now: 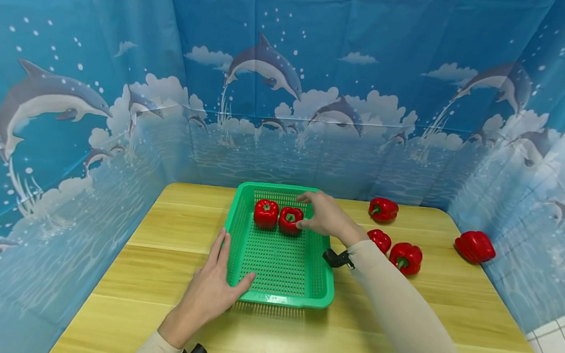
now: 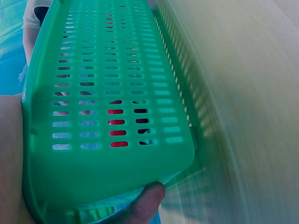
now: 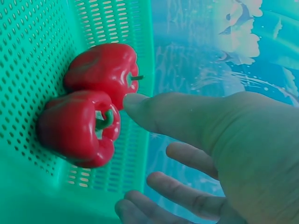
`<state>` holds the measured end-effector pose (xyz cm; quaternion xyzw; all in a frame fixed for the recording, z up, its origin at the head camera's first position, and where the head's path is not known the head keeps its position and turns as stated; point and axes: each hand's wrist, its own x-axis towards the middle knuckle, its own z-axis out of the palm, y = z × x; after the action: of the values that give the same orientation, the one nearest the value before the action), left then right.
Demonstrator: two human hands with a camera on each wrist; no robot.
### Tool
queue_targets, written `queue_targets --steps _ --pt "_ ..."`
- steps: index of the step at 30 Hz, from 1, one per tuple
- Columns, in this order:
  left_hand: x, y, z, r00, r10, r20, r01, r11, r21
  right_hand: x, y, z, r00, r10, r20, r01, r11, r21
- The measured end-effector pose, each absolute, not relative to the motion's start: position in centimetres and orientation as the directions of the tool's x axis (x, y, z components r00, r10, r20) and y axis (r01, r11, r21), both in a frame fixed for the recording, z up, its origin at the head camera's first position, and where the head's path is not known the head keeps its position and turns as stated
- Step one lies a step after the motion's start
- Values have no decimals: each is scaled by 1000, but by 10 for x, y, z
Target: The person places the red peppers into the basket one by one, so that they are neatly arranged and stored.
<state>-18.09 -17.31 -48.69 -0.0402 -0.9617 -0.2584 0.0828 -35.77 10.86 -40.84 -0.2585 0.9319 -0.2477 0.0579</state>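
Observation:
Two red bell peppers stand in a green perforated plastic basket (image 1: 326, 289), side by side near its far end, the left pepper (image 1: 266, 215) close against the right pepper (image 1: 288, 220). My right hand (image 1: 328, 215) hovers over the basket's far right part with fingers spread and nothing in them. In the right wrist view its thumb (image 3: 163, 112) overlaps one pepper's edge. My left hand (image 1: 210, 289) rests at the basket's near left corner, fingers extended along the left side and thumb over the near rim. From the left wrist, a fingertip (image 2: 152, 193) shows against the basket's outer wall.
On the wooden table (image 1: 168, 261) right of the basket lie more red bell peppers: one at the back (image 1: 383, 210), two by my right forearm, including a front one (image 1: 406, 258), and one at the right edge (image 1: 474, 247). A blue dolphin-print curtain (image 1: 284, 155) encloses the table.

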Motion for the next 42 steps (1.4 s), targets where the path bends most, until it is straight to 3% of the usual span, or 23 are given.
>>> queue_targets --steps 12,27,34,42 --pt "-181 -172 -487 -985 30 168 110 863 492 -337 144 -404 -873 -480 87 -458 744 -488" --pt "-180 -172 -486 -987 30 155 104 863 494 -333 213 -431 -905 -402 140 -416 769 -486" --pt "-180 -172 -487 -988 31 155 103 868 486 -336 241 -441 -894 -418 163 -447 792 -417" --pt "-180 -172 -485 -987 29 158 103 870 482 -340 265 -453 -903 -416 108 -426 829 -363"
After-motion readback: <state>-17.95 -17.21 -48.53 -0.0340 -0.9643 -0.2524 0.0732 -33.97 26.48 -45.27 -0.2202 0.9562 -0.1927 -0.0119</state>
